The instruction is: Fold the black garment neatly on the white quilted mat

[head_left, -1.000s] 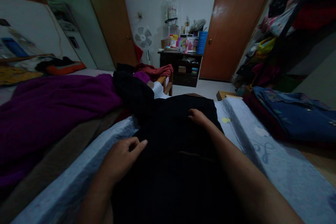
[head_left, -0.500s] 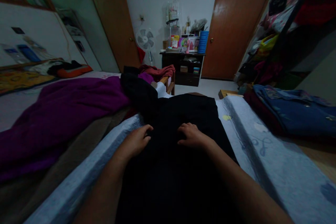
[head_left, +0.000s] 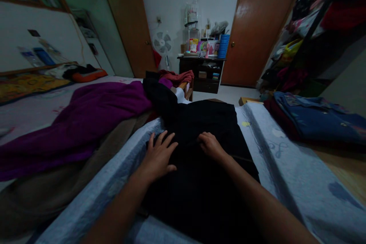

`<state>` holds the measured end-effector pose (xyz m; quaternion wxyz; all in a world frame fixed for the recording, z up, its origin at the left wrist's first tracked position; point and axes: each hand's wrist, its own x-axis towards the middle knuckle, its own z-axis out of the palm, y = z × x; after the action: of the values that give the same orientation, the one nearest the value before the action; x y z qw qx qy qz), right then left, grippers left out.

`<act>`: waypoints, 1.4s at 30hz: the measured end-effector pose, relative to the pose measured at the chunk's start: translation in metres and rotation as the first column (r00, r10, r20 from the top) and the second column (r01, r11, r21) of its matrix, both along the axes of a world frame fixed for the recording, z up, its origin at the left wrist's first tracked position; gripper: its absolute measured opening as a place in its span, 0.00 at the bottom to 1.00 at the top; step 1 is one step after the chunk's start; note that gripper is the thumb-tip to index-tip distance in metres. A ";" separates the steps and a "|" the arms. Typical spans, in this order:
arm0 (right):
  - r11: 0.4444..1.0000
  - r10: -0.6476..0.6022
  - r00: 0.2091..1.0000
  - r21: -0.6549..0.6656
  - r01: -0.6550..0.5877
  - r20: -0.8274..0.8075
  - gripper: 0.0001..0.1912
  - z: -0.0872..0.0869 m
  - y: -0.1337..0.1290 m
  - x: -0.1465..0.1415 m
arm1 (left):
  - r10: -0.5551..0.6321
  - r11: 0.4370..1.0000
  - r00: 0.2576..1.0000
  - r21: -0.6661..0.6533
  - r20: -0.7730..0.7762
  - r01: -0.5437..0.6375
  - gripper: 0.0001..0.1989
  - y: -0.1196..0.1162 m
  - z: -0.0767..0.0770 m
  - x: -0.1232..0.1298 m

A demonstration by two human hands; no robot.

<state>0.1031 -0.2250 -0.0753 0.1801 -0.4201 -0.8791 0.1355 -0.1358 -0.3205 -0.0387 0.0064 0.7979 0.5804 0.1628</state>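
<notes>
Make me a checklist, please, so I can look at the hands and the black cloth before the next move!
1. Left hand open: ok, its fingers are spread over the left side of the black cloth.
2. Right hand gripping the cloth: cannot tell; its fingers are curled and partly hidden.
3. Black cloth on the pale patterned cover: ok, it lies there.
4. Folded blue clothing out of the way: ok, it sits apart, off to the right.
5. Black cloth smooth: cannot tell, it is too dark to see all the wrinkles.
</notes>
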 end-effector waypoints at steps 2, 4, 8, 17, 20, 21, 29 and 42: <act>1.000 -0.003 1.000 0.030 0.003 0.030 0.12 0.000 -0.006 -0.002 | 0.004 1.000 0.999 0.013 -0.049 -0.003 0.35 -0.008 -0.012 0.001; 0.996 0.002 0.998 0.090 -0.007 0.058 0.12 -0.001 -0.013 -0.008 | 0.025 0.999 0.998 0.039 -0.065 -0.022 0.32 -0.009 -0.023 -0.001; 0.975 0.054 0.989 0.207 -0.082 0.135 0.13 -0.003 -0.024 -0.022 | 0.020 0.996 0.995 0.086 -0.094 -0.012 0.17 -0.003 -0.026 -0.003; 0.978 -0.005 0.998 0.207 -0.009 0.065 0.09 0.006 -0.030 -0.022 | 0.078 0.987 0.958 0.157 -0.277 -0.035 0.14 -0.015 0.010 0.007; 0.993 0.120 0.991 -0.006 -0.120 0.057 0.09 0.006 -0.025 -0.017 | 0.032 0.995 0.947 -0.077 -0.318 -0.059 0.09 -0.015 0.006 0.009; 0.987 0.148 0.988 -0.065 -0.145 0.035 0.10 0.006 -0.022 -0.015 | 0.016 0.986 0.947 -0.153 -0.321 -0.069 0.09 -0.013 0.006 0.009; 0.888 -0.457 0.890 0.055 0.456 -0.006 0.20 0.005 0.039 0.034 | 0.103 0.977 0.972 -0.164 -0.210 -0.139 0.14 0.068 0.018 0.025; 0.827 -0.514 0.799 -0.067 0.558 0.311 0.33 -0.044 0.050 0.040 | 0.331 0.811 0.937 -0.474 -0.110 -0.342 0.24 0.206 -0.048 0.057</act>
<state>0.1433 -0.1751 -0.1189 0.0520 -0.6795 -0.7267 0.0862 -0.0786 -0.1141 -0.0870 0.1712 0.6568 0.7344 0.0011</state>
